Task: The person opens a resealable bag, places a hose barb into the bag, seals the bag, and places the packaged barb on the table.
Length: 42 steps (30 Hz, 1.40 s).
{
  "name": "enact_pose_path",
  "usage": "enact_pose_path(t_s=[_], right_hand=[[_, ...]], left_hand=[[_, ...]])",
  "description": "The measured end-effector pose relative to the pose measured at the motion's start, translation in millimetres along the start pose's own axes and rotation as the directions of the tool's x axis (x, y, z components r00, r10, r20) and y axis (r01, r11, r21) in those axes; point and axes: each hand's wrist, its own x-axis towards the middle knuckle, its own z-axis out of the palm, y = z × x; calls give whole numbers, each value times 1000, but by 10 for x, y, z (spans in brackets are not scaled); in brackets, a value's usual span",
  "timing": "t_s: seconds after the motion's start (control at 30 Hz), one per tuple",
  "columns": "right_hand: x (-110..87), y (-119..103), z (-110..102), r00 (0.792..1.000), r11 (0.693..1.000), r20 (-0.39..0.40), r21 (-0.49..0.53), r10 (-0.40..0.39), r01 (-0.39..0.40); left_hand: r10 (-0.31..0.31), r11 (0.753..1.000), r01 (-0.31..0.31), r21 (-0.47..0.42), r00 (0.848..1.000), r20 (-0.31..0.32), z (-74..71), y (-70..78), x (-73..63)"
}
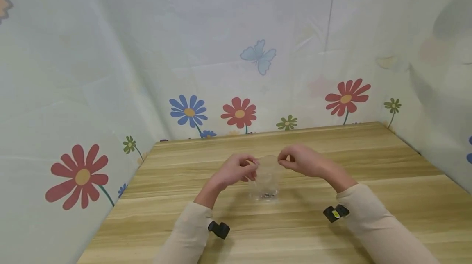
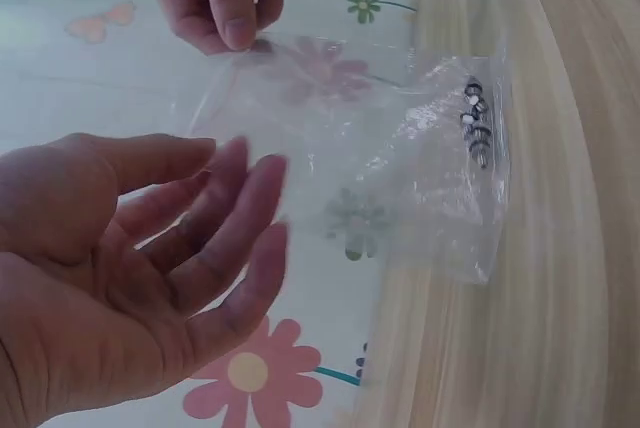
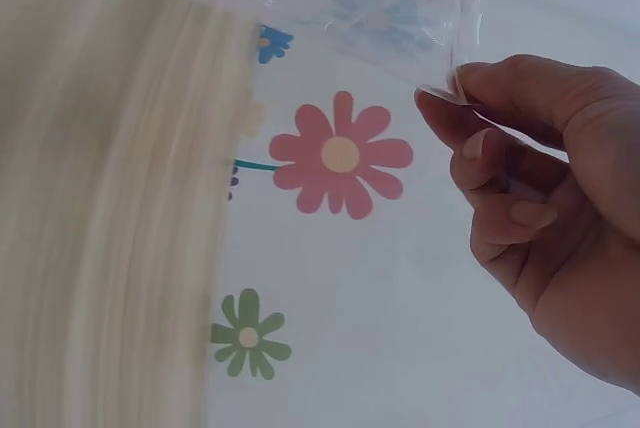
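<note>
A clear plastic bag (image 1: pixel 268 178) hangs upright between the two hands, low over the wooden table. Several small dark and silvery pieces (image 2: pixel 476 126) lie gathered at its bottom. My right hand (image 1: pixel 303 161) pinches the bag's upper right corner between thumb and index finger (image 3: pixel 445 113), the other fingers loosely curled. At the bag's upper left edge is my left hand (image 1: pixel 237 170). In the left wrist view its fingers (image 2: pixel 262 188) are relaxed and spread, overlapping the film, with the thumb tip close to them.
The wood-grain table (image 1: pixel 155 219) reaches back to a pale curtain (image 1: pixel 206 51) printed with flowers and butterflies, which also hangs along the left and right sides. A black wrist strap (image 1: pixel 219 229) sits on the left sleeve, another wrist strap (image 1: pixel 336 213) on the right.
</note>
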Motion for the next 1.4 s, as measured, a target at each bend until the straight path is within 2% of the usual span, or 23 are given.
enact_pose_path(t_s=[0.13, 0.27, 0.4, 0.53, 0.63, 0.83, 1.0, 1.13, 1.27, 1.4], right_hand=[[-30, -3, -61, 993, 999, -108, 7, -50, 51], [-34, 2, -94, 967, 992, -223, 1, -123, 126], [-32, 25, -99, 949, 989, -283, -4, -141, 146], [-34, 29, -108, 940, 987, -308, 9, -147, 158], [-37, 32, -113, 943, 988, -299, 14, -145, 156], [-40, 73, -90, 972, 992, -202, 15, -121, 127], [-25, 124, -44, 980, 993, -191, 98, -50, 70], [-1, 170, 35, 987, 987, -159, 156, -2, 27], [20, 193, 121, 992, 971, -121, 240, 39, -9], [42, 172, 160, 991, 946, -124, 324, 53, -10]], left_hand=[[56, 997, -49, 62, 990, -128, -25, 35, -19], [77, 996, -65, 63, 972, -224, -52, 63, -44], [73, 996, -58, 61, 958, -278, -61, 84, -58], [59, 998, -47, 47, 953, -298, -61, 107, -67], [56, 998, -42, 57, 957, -285, -64, 108, -68], [52, 990, -30, 136, 986, -161, -85, 51, -73], [71, 994, -62, 86, 993, -96, -83, 0, -42], [87, 996, -86, 7, 992, -93, -14, -25, 11], [107, 994, -110, -18, 987, -116, 91, -57, 61], [156, 986, -163, -39, 977, -144, 163, -62, 88]])
